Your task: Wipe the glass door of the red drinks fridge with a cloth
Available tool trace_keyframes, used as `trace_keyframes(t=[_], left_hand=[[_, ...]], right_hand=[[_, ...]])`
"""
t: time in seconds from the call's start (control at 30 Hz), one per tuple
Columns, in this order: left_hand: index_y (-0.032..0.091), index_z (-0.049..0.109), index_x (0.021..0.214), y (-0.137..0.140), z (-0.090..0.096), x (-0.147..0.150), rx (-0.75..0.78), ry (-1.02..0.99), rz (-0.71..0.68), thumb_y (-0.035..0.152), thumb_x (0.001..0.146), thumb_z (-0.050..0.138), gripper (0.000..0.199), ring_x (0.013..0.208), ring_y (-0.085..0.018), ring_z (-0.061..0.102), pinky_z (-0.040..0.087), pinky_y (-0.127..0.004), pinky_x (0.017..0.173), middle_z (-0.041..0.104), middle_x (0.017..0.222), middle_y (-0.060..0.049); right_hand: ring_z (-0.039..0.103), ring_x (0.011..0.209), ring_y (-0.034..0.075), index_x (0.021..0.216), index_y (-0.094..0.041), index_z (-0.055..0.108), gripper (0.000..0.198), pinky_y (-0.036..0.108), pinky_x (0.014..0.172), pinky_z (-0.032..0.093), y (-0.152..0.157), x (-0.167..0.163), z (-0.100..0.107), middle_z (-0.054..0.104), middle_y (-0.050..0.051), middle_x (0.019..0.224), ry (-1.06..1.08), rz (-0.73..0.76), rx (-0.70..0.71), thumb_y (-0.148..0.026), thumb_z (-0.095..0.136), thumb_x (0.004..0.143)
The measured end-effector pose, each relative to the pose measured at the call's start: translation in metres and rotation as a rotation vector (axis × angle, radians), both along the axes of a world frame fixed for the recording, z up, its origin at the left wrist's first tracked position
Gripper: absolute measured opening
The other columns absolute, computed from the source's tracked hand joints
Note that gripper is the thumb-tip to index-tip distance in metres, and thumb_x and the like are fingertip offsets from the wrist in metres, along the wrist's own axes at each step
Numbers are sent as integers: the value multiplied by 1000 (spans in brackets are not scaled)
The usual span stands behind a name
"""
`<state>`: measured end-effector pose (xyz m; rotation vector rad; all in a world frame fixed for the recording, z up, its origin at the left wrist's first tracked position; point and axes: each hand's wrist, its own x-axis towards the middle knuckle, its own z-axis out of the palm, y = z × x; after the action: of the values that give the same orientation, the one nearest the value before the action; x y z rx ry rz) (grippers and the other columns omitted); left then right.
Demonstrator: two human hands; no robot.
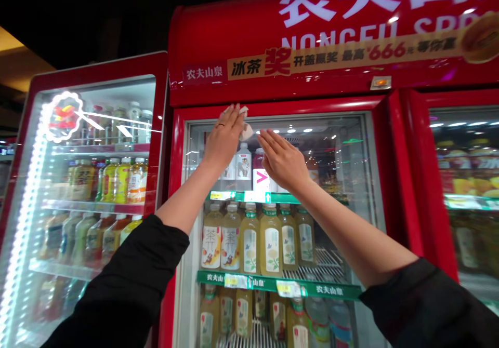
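Observation:
My left hand reaches up to the top of a red-framed fridge's glass door, with a ring on one finger. Under its fingers is a crumpled white tissue, pressed at the upper edge of the glass where it meets the red frame. Just to the right, my right hand is raised against or close before the same glass. Its fingers are stretched out side by side, and nothing shows in them; the palm is hidden. Behind the pane stand drink bottles on shelves.
Above the door runs a red header with lettering and a promotional strip. Another lit drinks fridge stands at the left. A second red door adjoins on the right. A small orange-lit switch sits above the door.

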<state>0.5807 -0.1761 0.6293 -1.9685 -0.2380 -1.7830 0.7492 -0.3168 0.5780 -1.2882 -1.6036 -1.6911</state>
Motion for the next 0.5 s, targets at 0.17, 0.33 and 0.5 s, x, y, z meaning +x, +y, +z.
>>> trace_keyframes(t=[0.17,0.33,0.5], left_hand=[[13,43,170,11,-8,-10,-194,-201,-33,16,117,35,54,178,-25,20,19,-51,148,32,188,-9],[24,48,171,-4,-23,19,-27,-56,-33,13,112,43,60,176,-25,27,26,-51,146,43,184,-7],[31,49,171,-2,0,16,-18,-65,-36,9,109,47,65,176,-26,28,28,-53,144,43,184,-4]], right_hand=[[26,176,28,177,-11,34,68,54,145,28,-6,4,-3,29,11,188,12,-67,-137,-33,43,113],[20,178,25,180,-24,25,74,52,147,22,-26,25,-3,22,1,190,-147,-104,-309,-50,45,114],[25,177,22,180,-24,25,72,48,147,23,-33,34,-8,24,2,190,-192,-138,-308,-53,39,116]])
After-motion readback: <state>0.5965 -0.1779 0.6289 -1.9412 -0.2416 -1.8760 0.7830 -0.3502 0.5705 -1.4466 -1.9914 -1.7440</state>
